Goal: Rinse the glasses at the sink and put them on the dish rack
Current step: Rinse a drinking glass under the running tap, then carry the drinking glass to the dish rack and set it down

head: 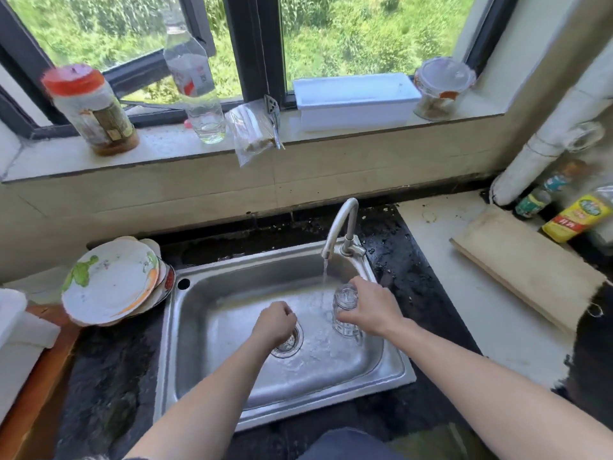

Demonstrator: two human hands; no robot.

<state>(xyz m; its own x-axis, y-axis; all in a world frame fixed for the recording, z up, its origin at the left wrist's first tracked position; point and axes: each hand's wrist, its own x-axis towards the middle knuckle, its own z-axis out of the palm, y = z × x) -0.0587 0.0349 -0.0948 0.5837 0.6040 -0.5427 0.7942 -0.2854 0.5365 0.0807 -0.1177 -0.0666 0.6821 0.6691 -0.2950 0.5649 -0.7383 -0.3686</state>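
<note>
Stainless steel fills the near ground: the sink [381, 370] sits in a dark wet counter, its basin awash around the drain [288, 340]. Over that drain the left hand [274, 323] hangs with its fingers curled into a loose fist; nothing shows in it, though the far side of the palm is hidden. Just to its right the right hand [371, 308] grips a clear glass [345, 310] from the side and top, fingers wrapped around it, holding it low in the basin beside the stream of water [325, 277] falling from the faucet [341, 227]. The stream seems to pass just left of the glass, not into it, so I judge the rinsing step to be in hand and barely begun. The next move likely calls for shifting the mouth under the flow, swirling, tipping out, then carrying it to a rack; no rack is plainly visible, but plates [111, 282] stand stacked at the sink's left edge. Farther off, a cutting board [527, 270] lies on the right counter, and a jar with a red lid [91, 107] and a clear bottle [195, 81] stand on the windowsill.
</note>
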